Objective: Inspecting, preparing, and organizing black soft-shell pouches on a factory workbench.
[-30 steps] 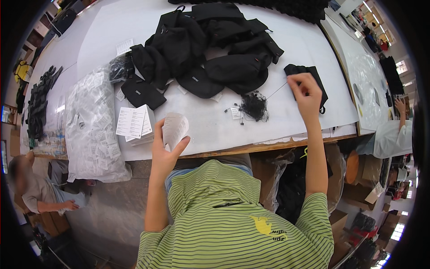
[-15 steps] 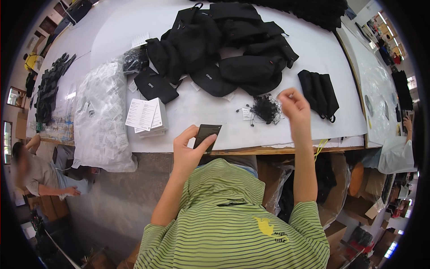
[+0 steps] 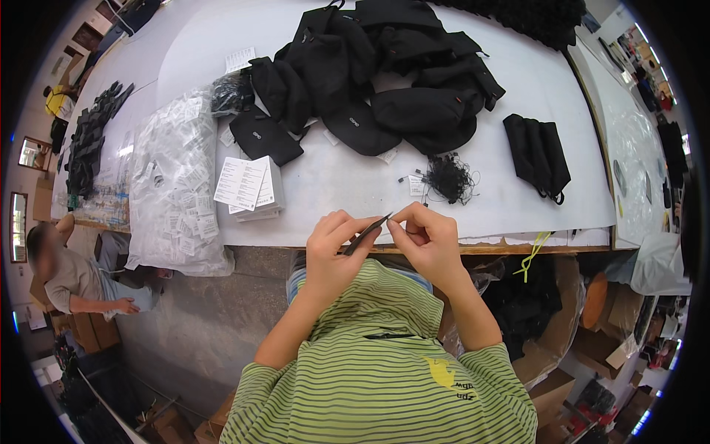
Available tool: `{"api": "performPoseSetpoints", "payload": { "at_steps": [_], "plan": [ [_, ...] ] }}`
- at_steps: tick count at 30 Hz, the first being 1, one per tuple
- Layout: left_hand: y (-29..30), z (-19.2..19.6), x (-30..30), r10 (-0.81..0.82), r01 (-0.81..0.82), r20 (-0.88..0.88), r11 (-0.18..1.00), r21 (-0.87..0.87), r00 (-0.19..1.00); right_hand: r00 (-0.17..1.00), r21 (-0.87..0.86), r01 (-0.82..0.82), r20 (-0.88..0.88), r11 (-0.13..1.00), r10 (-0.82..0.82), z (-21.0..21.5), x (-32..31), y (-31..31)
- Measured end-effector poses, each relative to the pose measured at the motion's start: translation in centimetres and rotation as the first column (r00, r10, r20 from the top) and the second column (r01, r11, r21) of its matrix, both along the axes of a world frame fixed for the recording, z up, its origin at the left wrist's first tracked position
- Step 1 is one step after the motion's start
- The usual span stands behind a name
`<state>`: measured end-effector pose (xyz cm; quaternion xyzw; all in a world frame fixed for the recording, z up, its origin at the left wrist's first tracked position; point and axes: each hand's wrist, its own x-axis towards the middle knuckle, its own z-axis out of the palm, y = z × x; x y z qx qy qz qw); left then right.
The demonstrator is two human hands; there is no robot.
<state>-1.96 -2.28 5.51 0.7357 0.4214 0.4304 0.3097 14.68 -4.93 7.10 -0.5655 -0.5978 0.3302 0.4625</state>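
Just in front of my body, at the table's near edge, my left hand (image 3: 336, 248) is closed on a thin black hang tag (image 3: 366, 234), now seen nearly edge-on. My right hand (image 3: 429, 240) meets it there, thumb and forefinger pinched at the tag's upper corner. Whatever lies in that pinch is too small to make out. Beyond my right hand sits a tangled heap of black tag strings (image 3: 450, 179), with a small white label (image 3: 416, 185) beside it. To the left stands a stack of white printed cards (image 3: 248, 185).
Black fabric pouches and caps (image 3: 355, 81) are heaped across the far middle. Folded black pouches (image 3: 538, 157) lie at the right. A clear bag of white labels (image 3: 176, 185) hangs over the left edge. A seated person (image 3: 89, 274) is at far left; open cartons (image 3: 547, 325) stand below right.
My right hand has come down from above the string heap to the tag's corner. My left hand has turned the tag from facing up to nearly edge-on and moved slightly right.
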Motion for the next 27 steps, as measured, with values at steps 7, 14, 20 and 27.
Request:
{"api": "performPoseSetpoints", "payload": {
  "at_steps": [7, 14, 20, 27],
  "plan": [
    [0.1, -0.5, -0.4, -0.025, 0.026, 0.014, 1.0, -0.018, 1.0, 0.998, -0.083, 0.008, -0.062, 0.997, -0.013, -0.7, 0.2, -0.2],
    [0.0, -0.2, -0.8, -0.092, 0.092, 0.024, 0.995, -0.028, 0.996, 0.994, -0.054, 0.055, -0.094, 0.997, -0.06, -1.1, 0.1, -0.3],
    [0.1, 0.4, -2.0, -0.278, 0.309, 0.197, 0.939, -0.15, 0.94, 0.942, -0.038, -0.092, -0.328, 0.995, 0.074, -1.5, 1.4, -0.9],
    [0.4, 0.3, -1.2, -0.311, 0.438, 0.326, 0.77, -0.465, 0.893, 0.967, -0.081, -0.182, -0.193, 0.98, 0.164, -0.9, 1.2, -0.9]
  ]
}}
